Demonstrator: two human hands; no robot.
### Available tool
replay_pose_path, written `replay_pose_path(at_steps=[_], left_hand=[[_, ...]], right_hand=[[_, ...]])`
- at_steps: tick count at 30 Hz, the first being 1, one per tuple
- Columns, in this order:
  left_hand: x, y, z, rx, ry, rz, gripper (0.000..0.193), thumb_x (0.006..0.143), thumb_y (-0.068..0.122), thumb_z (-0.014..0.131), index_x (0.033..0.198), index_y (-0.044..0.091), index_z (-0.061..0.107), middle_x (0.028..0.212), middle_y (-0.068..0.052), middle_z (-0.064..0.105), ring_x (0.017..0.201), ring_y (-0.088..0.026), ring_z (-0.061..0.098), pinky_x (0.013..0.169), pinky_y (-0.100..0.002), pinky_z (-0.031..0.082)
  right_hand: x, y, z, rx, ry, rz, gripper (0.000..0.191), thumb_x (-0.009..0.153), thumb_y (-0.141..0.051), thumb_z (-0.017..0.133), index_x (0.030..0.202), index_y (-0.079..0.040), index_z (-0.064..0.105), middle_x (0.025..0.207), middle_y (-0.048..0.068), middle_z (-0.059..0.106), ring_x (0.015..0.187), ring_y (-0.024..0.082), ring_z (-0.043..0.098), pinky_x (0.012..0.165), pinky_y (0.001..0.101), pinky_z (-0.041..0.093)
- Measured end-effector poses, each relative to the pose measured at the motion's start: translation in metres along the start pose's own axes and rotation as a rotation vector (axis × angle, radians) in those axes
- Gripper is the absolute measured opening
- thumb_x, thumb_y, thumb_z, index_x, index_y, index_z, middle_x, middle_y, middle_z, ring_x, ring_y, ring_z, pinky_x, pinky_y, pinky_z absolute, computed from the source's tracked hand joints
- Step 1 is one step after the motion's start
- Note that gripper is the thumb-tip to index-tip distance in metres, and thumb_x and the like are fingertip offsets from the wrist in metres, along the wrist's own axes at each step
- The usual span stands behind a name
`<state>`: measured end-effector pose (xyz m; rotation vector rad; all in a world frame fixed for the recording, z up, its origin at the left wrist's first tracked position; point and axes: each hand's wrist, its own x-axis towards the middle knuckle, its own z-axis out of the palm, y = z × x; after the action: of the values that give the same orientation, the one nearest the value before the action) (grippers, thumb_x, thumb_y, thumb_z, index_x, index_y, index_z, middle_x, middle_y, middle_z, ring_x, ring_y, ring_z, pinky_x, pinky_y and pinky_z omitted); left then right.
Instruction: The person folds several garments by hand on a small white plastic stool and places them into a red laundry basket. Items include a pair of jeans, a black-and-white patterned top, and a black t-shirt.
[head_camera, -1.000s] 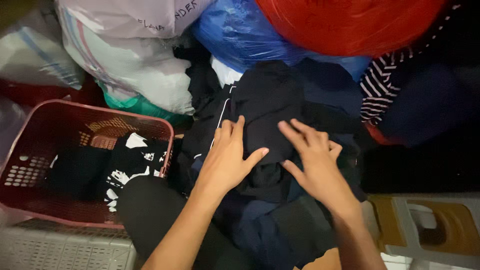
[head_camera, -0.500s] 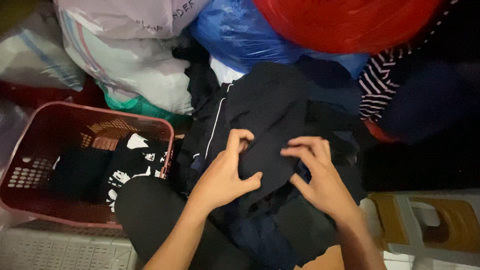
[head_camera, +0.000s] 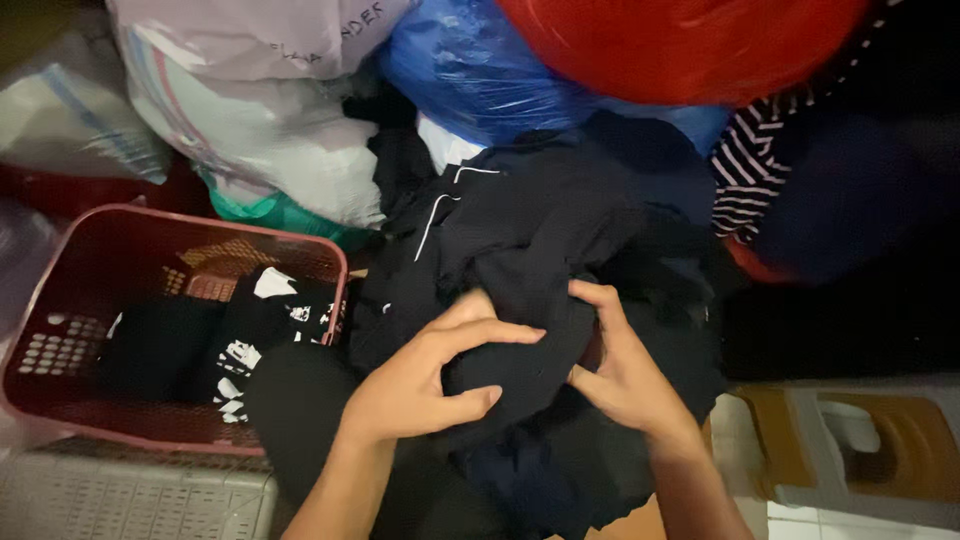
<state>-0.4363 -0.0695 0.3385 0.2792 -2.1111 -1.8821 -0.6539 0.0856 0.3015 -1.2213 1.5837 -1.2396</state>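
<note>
I see my left hand (head_camera: 415, 385) and right hand (head_camera: 620, 375) close together, both clamped on a bunched black cloth garment (head_camera: 520, 290) on the lap. Left: a red plastic mesh basket (head_camera: 60, 340). Beyond: a blue plastic bag (head_camera: 470, 70).

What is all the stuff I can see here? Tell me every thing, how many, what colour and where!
dark garment: one, black with thin white trim, centre, bunched in both hands
basket: one, red plastic with holes, lower left
clothes in the basket: black with white print, count unclear
white bags: at least two, plastic, upper left
blue bag: one, shiny plastic, top centre
red tub: one, top right
striped cloth: one, dark with white stripes, right
grey crate: one, bottom left
stool: one, pale with brown parts, lower right
left hand: one, gripping the garment
right hand: one, gripping the garment
</note>
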Motion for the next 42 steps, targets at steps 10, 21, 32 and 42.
replay_pose_path(at_steps=[10, 21, 32, 42], left_hand=[[-0.026, -0.033, -0.011, -0.399, 0.485, 0.233, 0.136, 0.051, 0.013, 0.098, 0.157, 0.012, 0.012, 0.155, -0.016, 0.035, 0.144, -0.029, 0.037, 0.114, -0.048, 0.036], [-0.109, -0.003, -0.062, -0.495, 1.103, 0.287, 0.073, 0.072, -0.003, 0.086, 0.139, -0.005, 0.058, 0.132, -0.014, 0.068, 0.123, -0.028, 0.066, 0.111, -0.043, 0.05], [-0.157, 0.012, -0.058, -0.357, 1.058, 0.361, 0.087, 0.068, 0.002, 0.092, 0.145, -0.003, 0.052, 0.141, -0.014, 0.063, 0.132, -0.03, 0.061, 0.117, -0.044, 0.047], [-0.247, 0.001, -0.072, -0.141, 1.326, 0.356, 0.092, 0.068, 0.002, 0.091, 0.149, 0.0, 0.047, 0.144, -0.012, 0.06, 0.137, -0.029, 0.058, 0.121, -0.043, 0.044]], right_hand=[[0.053, -0.03, 0.061, 0.148, -0.137, -0.298, 0.051, 0.088, 0.017, 0.059, 0.134, -0.006, 0.057, 0.12, 0.01, 0.066, 0.113, 0.019, 0.065, 0.099, 0.0343, 0.055], [0.088, -0.105, 0.127, -0.21, -0.299, -0.561, 0.101, 0.071, -0.032, 0.088, 0.15, -0.003, 0.033, 0.139, 0.018, 0.052, 0.132, 0.032, 0.05, 0.114, 0.0458, 0.034], [0.119, 0.023, 0.225, -0.507, -0.302, -0.385, 0.046, 0.087, -0.004, 0.067, 0.132, 0.0, 0.061, 0.141, 0.022, 0.057, 0.134, 0.039, 0.054, 0.111, 0.0417, 0.045], [0.107, -0.11, 0.249, -0.325, -0.155, -0.558, 0.053, 0.069, 0.013, 0.059, 0.121, 0.001, 0.058, 0.112, 0.019, 0.068, 0.115, 0.031, 0.066, 0.099, 0.0344, 0.05]])
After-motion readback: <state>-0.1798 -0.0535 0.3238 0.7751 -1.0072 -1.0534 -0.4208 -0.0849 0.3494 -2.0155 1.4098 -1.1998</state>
